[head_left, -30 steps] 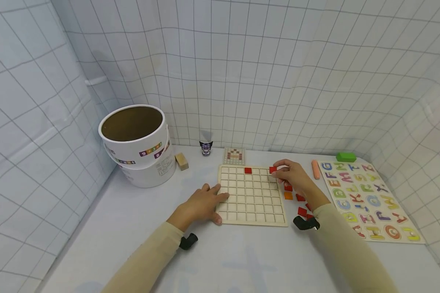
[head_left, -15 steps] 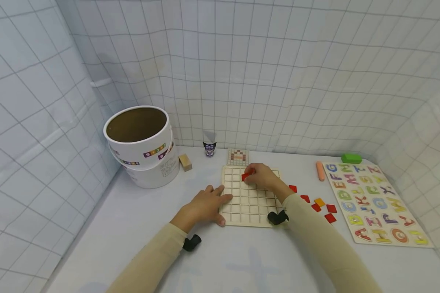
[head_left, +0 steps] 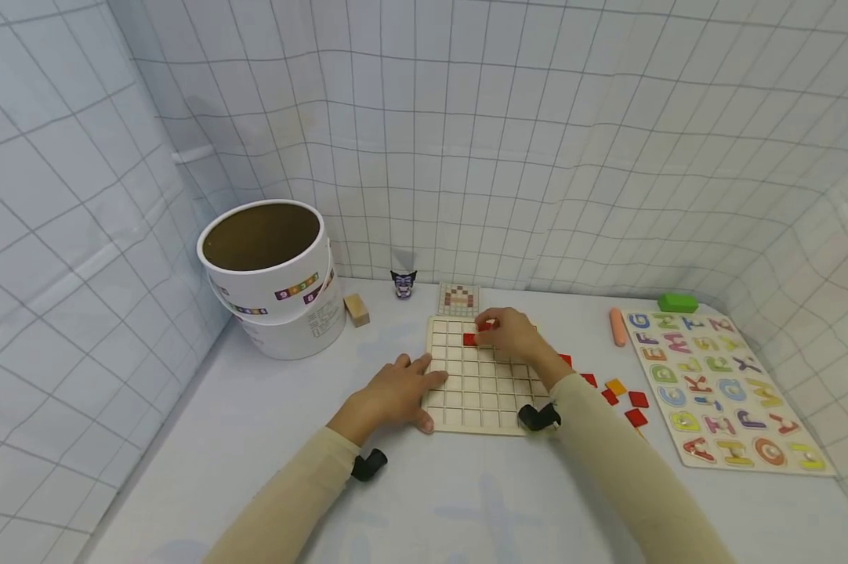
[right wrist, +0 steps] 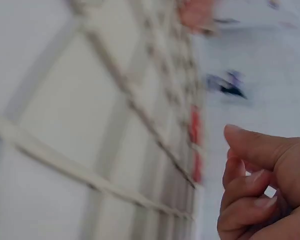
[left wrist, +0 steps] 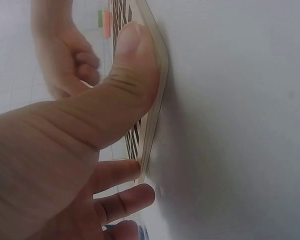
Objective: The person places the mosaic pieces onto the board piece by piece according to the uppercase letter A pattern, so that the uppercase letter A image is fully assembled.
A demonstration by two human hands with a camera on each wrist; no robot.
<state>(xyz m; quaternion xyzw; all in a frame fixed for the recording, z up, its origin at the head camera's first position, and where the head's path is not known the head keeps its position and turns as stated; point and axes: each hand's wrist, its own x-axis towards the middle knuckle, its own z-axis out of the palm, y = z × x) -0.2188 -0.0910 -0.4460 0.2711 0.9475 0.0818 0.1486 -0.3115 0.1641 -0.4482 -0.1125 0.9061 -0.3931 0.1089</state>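
Note:
In the head view a pale wooden grid board (head_left: pixel 480 399) lies on the table. My left hand (head_left: pixel 392 392) rests spread at its left edge; the left wrist view shows the thumb (left wrist: pixel 132 65) on the board's rim. Over the board's upper part is my right hand (head_left: pixel 512 338), its fingertips beside a red square tile (head_left: pixel 469 339) that lies in a second-row cell. A second red tile (head_left: pixel 485 326) sits in the top row, partly hidden by the fingers. In the right wrist view the right fingers (right wrist: pixel 245 200) are loosely bent and no tile shows between them.
Several loose red tiles (head_left: pixel 638 399) and an orange tile (head_left: pixel 616 387) lie right of the board, before an alphabet puzzle (head_left: pixel 720 407). Behind stand a small pattern card (head_left: pixel 459 300) and a purple figurine (head_left: pixel 404 285). A white bucket (head_left: pixel 283 301) and wooden block (head_left: pixel 356 310) are left.
My right hand has carried a red tile from the board's upper right to the second row, where it now lies flat. The left hand has stayed on the board's edge.

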